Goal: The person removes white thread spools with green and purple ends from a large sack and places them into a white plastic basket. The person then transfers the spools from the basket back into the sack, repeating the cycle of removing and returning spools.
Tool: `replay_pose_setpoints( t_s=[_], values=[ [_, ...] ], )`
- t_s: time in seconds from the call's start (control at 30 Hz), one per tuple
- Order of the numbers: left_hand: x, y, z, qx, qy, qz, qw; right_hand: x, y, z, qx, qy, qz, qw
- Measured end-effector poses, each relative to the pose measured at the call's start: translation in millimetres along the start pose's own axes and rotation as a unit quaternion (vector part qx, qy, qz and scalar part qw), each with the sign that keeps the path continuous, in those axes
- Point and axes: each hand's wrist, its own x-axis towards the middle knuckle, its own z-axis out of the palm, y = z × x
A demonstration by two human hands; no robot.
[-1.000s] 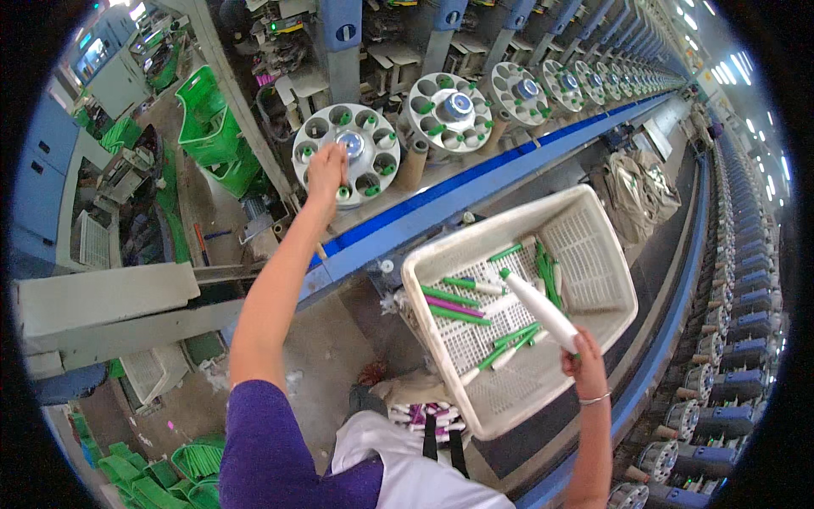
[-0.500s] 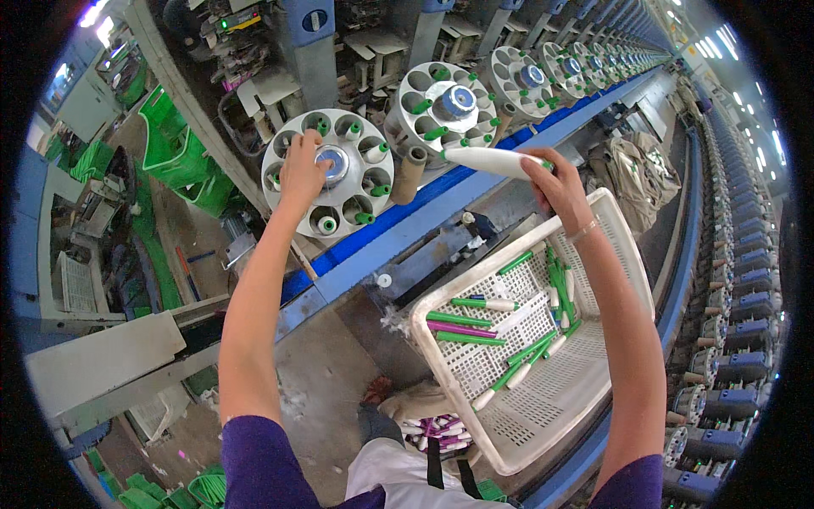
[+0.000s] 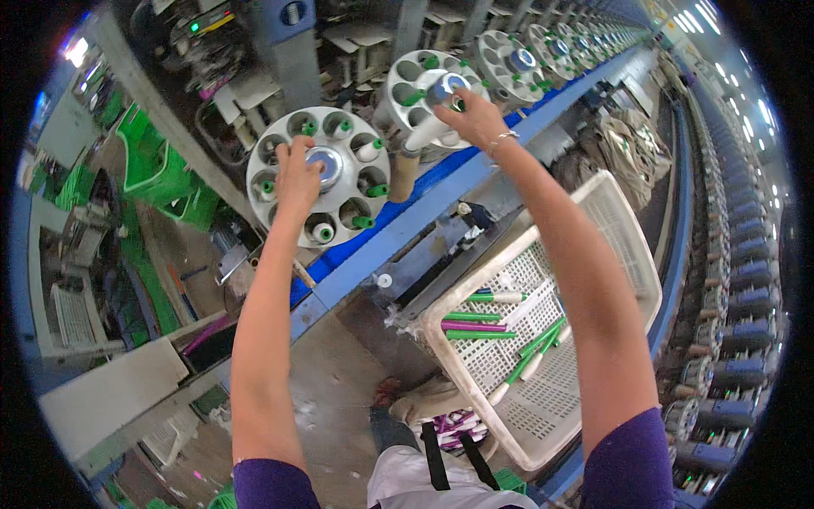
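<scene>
On the near round grey magazine, my left hand rests beside the shiny hub, fingers apart and holding nothing visible. Several pockets around the hub contain green-tipped bobbins, some wound with white yarn. My right hand is closed round the upper part of a white yarn bobbin. That bobbin tilts down to the left, its lower end by the mouth of an upright brown tube; whether it is inside, I cannot tell. Behind my right hand is a second round magazine.
Below my right forearm, a white plastic crate holds green, purple and white-wound bobbins. A blue rail runs along the machine front. Green baskets are at the left, and a bundled beige cloth lies at the right.
My right hand has moved left and away from me with the yarn bobbin, turning it from nearly level to tip-down at the brown tube. My left hand stays on the near magazine.
</scene>
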Motion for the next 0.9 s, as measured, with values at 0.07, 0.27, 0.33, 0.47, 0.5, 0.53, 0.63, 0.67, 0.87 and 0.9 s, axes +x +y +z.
replay_pose_setpoints(
  t_s=[0.07, 0.27, 0.33, 0.47, 0.5, 0.53, 0.63, 0.67, 0.87, 0.9],
  values=[
    [4.2, -11.9, 2.4, 0.018, 0.019, 0.067, 0.997, -4.8, -9.9, 10.6, 0.141, -0.058, 0.083, 0.985],
    [21.4, -20.1, 0.1, -0.075, -0.068, -0.03, 0.994, -105.1, -15.9, -51.2, 0.076, -0.034, -0.161, 0.983],
    [16.5, -4.3, -8.6, -0.079, -0.072, -0.107, 0.988, -154.2, -14.5, -93.6, 0.073, -0.031, -0.182, 0.98],
    [-18.9, 26.4, -21.4, -0.087, 0.074, -0.004, 0.993, -302.9, 33.5, -181.6, -0.006, 0.036, -0.106, 0.994],
    [-40.9, 25.6, -21.0, -0.1, 0.133, 0.026, 0.986, -351.4, 52.3, -193.6, 0.012, 0.071, -0.03, 0.997],
    [-71.6, 17.3, -23.6, -0.133, 0.183, 0.091, 0.97, -406.1, 71.6, -198.4, 0.019, 0.125, 0.066, 0.99],
    [-181.9, -41.0, -39.3, 0.173, 0.239, 0.11, 0.949, -602.8, 120.0, -190.3, 0.089, 0.214, 0.413, 0.881],
    [-232.9, -63.3, -32.9, 0.179, 0.252, 0.108, 0.945, -678.6, 123.0, -179.8, 0.22, 0.251, 0.496, 0.802],
    [-619.2, -72.4, 7.3, 0.21, -0.371, -0.016, 0.905, -1020.0, 73.9, -47.1, 0.1, -0.017, 0.7, 0.707],
    [-657.9, -57.1, 21.2, 0.167, -0.422, 0.005, 0.891, -1049.1, 69.1, -18.3, 0.093, -0.057, 0.737, 0.667]
  ],
)
